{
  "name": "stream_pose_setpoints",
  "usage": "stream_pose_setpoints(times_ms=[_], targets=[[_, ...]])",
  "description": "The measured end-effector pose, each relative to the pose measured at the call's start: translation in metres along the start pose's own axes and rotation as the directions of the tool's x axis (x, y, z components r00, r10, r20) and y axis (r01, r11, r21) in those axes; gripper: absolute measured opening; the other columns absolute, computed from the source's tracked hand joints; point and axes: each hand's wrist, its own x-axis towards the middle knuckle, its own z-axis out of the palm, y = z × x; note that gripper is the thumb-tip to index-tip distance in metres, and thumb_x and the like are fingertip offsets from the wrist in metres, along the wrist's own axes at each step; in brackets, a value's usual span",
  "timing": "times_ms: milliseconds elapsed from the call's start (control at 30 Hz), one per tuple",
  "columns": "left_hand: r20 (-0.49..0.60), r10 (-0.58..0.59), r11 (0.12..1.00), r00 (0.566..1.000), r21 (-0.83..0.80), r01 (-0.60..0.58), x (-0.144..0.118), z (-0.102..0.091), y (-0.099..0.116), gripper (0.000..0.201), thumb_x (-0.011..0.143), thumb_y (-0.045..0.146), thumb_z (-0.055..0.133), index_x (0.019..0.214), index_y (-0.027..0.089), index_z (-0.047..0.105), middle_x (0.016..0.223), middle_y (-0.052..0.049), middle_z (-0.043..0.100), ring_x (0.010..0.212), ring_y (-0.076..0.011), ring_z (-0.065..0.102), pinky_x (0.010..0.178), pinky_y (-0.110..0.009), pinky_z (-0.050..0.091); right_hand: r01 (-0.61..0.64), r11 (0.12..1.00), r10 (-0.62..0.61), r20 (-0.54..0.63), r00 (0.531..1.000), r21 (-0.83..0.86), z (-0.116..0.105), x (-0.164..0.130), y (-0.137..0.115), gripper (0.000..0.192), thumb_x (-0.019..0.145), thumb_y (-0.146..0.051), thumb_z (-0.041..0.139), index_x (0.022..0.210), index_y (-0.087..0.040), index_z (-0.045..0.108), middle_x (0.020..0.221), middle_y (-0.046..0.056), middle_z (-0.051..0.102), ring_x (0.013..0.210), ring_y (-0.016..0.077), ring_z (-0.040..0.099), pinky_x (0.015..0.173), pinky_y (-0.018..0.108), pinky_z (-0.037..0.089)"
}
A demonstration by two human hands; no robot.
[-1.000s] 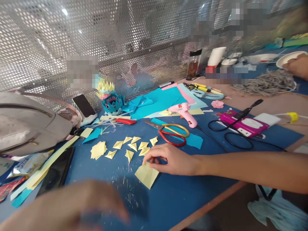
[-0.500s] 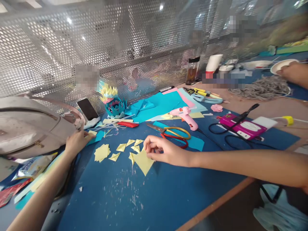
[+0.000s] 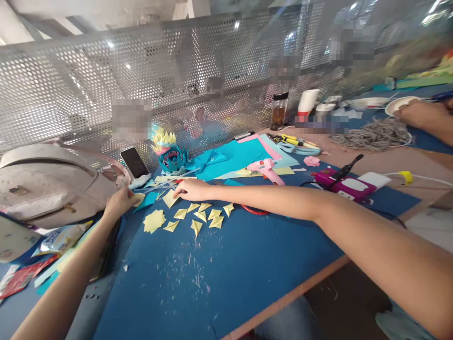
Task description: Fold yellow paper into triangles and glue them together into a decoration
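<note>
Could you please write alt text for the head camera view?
The right hand holds a yellow paper piece above a row of small folded yellow pieces on a blue table; the left hand touches a grey bag.

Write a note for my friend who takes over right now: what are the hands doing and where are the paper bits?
Right hand: reached forward, fingers on a yellow paper piece at the far end of the blue mat.
Left hand: resting at the mat's left edge, beside the grey bag; whether it grips anything is unclear.
Folded yellow triangles lie in a cluster mid-mat, with a flat yellow stack to their left.
Done: several triangles folded.
Left: probably the piece under the right hand.
</note>
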Motion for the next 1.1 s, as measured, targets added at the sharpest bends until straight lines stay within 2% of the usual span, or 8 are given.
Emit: stream_pose_setpoints(times_ms=[100, 200, 267, 400, 500, 700, 800, 1100], targets=[[-0.015, -0.058, 0.995, 0.998, -0.077, 0.056, -0.004, -0.007, -0.003, 0.035, 0.097, 0.035, 0.064, 0.126, 0.017, 0.059, 0.126, -0.009, 0.062, 0.108, -0.0242, 0.065, 0.091, -0.045, 0.057, 0.007, 0.999, -0.008, -0.024, 1.000, -0.044, -0.001, -0.002, 0.001, 0.032, 0.099, -0.036, 0.061, 0.124, -0.017, 0.060, 0.127, 0.010, 0.061, 0.108, 0.0227, 0.063, 0.091, 0.043, 0.056], [-0.069, -0.084, 0.975, 0.994, -0.212, 0.068, -0.012, -0.020, 0.001, 0.035, 0.097, 0.035, 0.064, 0.126, 0.016, 0.059, 0.126, -0.009, 0.062, 0.107, -0.0238, 0.065, 0.090, -0.045, 0.057, 0.039, 0.999, -0.042, -0.069, 0.997, -0.037, -0.011, -0.019, -0.003, 0.014, 0.095, -0.015, 0.059, 0.103, -0.016, 0.071, 0.123, 0.009, 0.065, 0.107, 0.0219, 0.062, 0.092, 0.037, 0.050], [-0.092, -0.077, 0.945, 0.993, -0.326, 0.043, -0.021, -0.029, 0.011, 0.033, 0.097, 0.035, 0.064, 0.124, 0.016, 0.060, 0.122, -0.009, 0.064, 0.104, -0.0231, 0.066, 0.088, -0.043, 0.058, 0.054, 0.999, -0.054, -0.108, 0.993, -0.008, -0.021, -0.033, -0.006, 0.022, 0.092, -0.007, 0.055, 0.099, -0.017, 0.073, 0.121, 0.008, 0.067, 0.100, 0.0197, 0.062, 0.087, 0.033, 0.046], [-0.086, 0.033, 0.829, 0.996, -0.554, -0.075, -0.053, -0.040, 0.049, 0.031, 0.095, 0.041, 0.065, 0.109, 0.013, 0.066, 0.102, -0.005, 0.070, 0.088, -0.0192, 0.069, 0.076, -0.034, 0.058, 0.063, 0.991, -0.045, -0.152, 0.987, 0.116, -0.034, -0.059, -0.017, 0.020, 0.099, -0.022, 0.052, 0.108, -0.017, 0.069, 0.111, 0.007, 0.071, 0.090, 0.0161, 0.062, 0.078, 0.029, 0.044], [-0.031, 0.156, 0.714, 0.987, -0.688, -0.134, -0.086, -0.041, 0.085, 0.047, 0.081, 0.057, 0.070, 0.100, 0.014, 0.071, 0.086, -0.003, 0.074, 0.076, -0.0196, 0.069, 0.063, -0.026, 0.054, 0.056, 0.975, -0.030, -0.121, 0.992, 0.216, -0.034, -0.077, -0.031, 0.025, 0.101, -0.032, 0.050, 0.111, -0.014, 0.066, 0.100, 0.007, 0.074, 0.084, 0.0142, 0.063, 0.072, 0.026, 0.045], [0.039, 0.328, 0.556, 0.944, -0.816, -0.160, -0.142, -0.043, 0.139, 0.045, 0.076, 0.050, 0.072, 0.105, 0.016, 0.071, 0.072, -0.002, 0.072, 0.068, -0.0173, 0.069, 0.059, -0.023, 0.053, -0.010, 0.926, -0.002, 0.030, 1.000, 0.377, -0.028, -0.109, -0.055, 0.025, 0.095, -0.035, 0.061, 0.079, -0.015, 0.063, 0.077, 0.002, 0.072, 0.066, 0.0107, 0.058, 0.057, 0.022, 0.039], [0.046, 0.345, 0.518, 0.937, -0.842, -0.149, -0.158, -0.043, 0.147, 0.038, 0.076, 0.044, 0.073, 0.103, 0.018, 0.070, 0.074, -0.003, 0.074, 0.070, -0.0171, 0.070, 0.061, -0.023, 0.054, -0.047, 0.922, 0.018, 0.080, 0.997, 0.385, -0.028, -0.122, -0.061, 0.024, 0.095, -0.030, 0.060, 0.076, -0.015, 0.062, 0.074, 0.001, 0.071, 0.063, 0.0104, 0.056, 0.055, 0.022, 0.037], [0.022, 0.357, 0.498, 0.934, -0.850, -0.170, -0.178, -0.030, 0.149, 0.028, 0.080, 0.043, 0.073, 0.091, 0.019, 0.062, 0.064, 0.001, 0.072, 0.059, -0.0139, 0.069, 0.054, -0.019, 0.051, -0.027, 0.968, 0.020, 0.030, 0.999, 0.251, -0.026, -0.140, -0.067, 0.022, 0.093, -0.027, 0.064, 0.074, -0.015, 0.066, 0.072, 0.001, 0.071, 0.066, 0.0125, 0.061, 0.062, 0.024, 0.040]])
